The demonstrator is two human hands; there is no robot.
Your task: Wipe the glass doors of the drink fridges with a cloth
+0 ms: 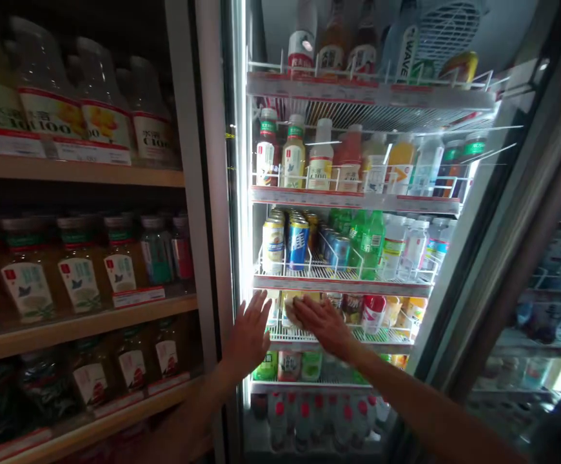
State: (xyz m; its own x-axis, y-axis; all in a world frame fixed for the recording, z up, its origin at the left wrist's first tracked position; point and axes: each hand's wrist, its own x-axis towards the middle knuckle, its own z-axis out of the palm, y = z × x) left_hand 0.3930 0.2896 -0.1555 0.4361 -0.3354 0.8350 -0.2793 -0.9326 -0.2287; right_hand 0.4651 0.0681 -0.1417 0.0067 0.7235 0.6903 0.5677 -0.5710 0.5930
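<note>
My left hand is raised at the left side of the lit drinks fridge, fingers spread, with nothing in it. Further right, my right hand reaches in at the fourth shelf, above its wire rack. Its fingers are bent over a small pale cloth-like thing, mostly covered by the fingers and too blurred to name surely. Behind that hand stand packaged drinks, among them a pink-labelled bottle. On the shelf above are a white-and-gold can, a blue can and green bottles.
White shelf rails run across the fridge front. The fridge door stands open at the right. Wooden shelves with bottled drinks line the left, beside a grey upright post. Red-capped bottles stand at the bottom.
</note>
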